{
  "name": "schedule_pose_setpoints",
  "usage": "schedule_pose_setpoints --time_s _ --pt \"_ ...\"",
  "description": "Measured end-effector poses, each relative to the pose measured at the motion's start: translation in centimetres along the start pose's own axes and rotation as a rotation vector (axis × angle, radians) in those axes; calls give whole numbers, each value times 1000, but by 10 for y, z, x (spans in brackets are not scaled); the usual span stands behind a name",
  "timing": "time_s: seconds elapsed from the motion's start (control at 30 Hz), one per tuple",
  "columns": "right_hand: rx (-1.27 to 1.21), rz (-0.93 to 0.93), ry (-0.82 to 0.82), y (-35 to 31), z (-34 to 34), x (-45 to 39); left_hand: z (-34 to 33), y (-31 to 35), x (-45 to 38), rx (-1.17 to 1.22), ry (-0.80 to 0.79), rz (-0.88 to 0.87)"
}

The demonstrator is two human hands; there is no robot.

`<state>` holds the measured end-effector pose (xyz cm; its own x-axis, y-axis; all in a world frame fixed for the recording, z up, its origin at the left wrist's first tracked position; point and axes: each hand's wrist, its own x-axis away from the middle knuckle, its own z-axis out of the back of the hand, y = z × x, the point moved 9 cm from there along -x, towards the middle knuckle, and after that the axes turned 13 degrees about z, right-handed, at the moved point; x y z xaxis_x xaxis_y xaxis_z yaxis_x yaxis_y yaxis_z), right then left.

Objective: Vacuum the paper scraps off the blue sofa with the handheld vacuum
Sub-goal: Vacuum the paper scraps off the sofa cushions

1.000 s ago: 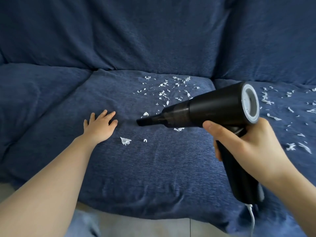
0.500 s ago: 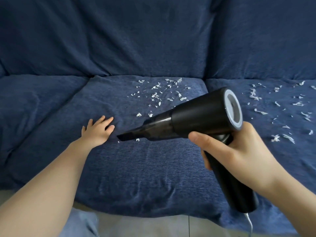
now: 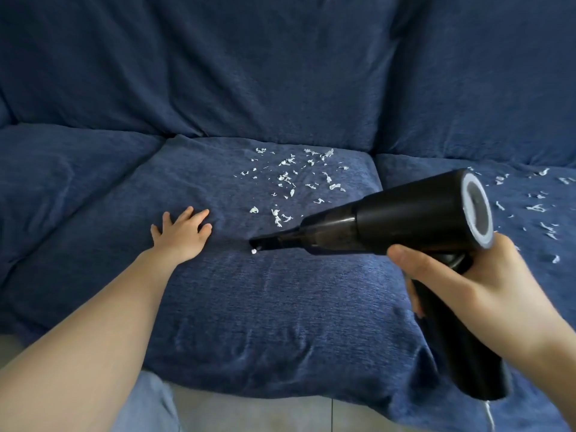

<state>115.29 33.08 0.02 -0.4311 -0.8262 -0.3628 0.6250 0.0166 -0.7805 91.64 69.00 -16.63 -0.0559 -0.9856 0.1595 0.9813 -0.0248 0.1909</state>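
My right hand grips the handle of a black handheld vacuum. Its narrow nozzle points left and down, with the tip on the middle seat cushion of the blue sofa, and one small white scrap lies right at the tip. Several white paper scraps are scattered over the back half of that cushion. More scraps lie on the right cushion, partly hidden by the vacuum. My left hand rests flat on the middle cushion, fingers spread, just left of the nozzle.
The sofa's back cushions rise behind the seat. The left seat cushion carries no scraps that I can see. A grey floor shows below the sofa's front edge, and a thin white cord hangs from the vacuum's handle.
The nozzle has swept down and left across the front of the cushion; the larger scrap and small bits near my left hand are gone. My left hand stays flat.
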Motion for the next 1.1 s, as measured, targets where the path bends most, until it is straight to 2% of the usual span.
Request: schedule_pose_setpoints --time_s 0.53,0.87,1.1 --pt "76 -6 76 8 4 -12 -5 15 -8 6 -7 24" --pt "107 -24 213 20 10 -11 -5 19 -5 -6 0 -44" --pt "57 4 139 18 -16 -38 -8 41 -4 -36 9 -144"
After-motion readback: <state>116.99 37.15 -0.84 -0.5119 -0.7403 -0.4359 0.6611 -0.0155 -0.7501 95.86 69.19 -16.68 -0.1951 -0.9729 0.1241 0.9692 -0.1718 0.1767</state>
